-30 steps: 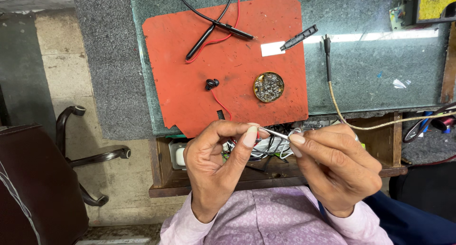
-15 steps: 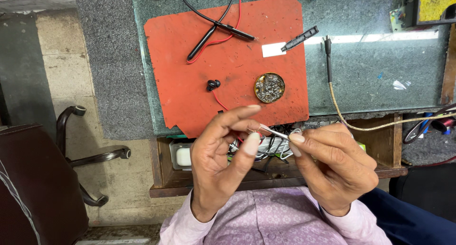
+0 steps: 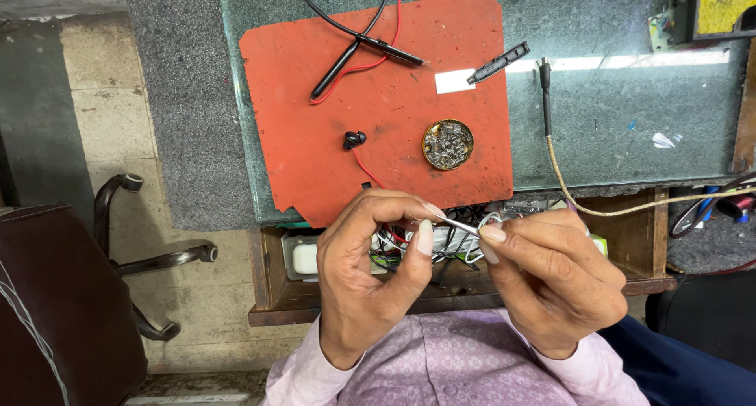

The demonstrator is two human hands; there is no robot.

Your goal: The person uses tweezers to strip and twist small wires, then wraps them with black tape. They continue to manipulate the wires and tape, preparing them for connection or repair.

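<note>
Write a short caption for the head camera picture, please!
Two hands, left hand and right hand, pinch a thin wire.

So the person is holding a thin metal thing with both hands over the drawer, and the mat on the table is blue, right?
Not quite: the head view shows the mat is red. The left hand and right hand do pinch a thin metal piece above the open drawer.

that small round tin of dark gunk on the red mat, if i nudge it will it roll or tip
Probably neither. The round tin lies flat and shallow on the red mat, so it looks more apt to slide than roll or tip. The mat's surface looks scuffed and rough, so it may grip somewhat. Its dark, lumpy filling looks caked rather than runny, so spilling seems unlikely.
</note>
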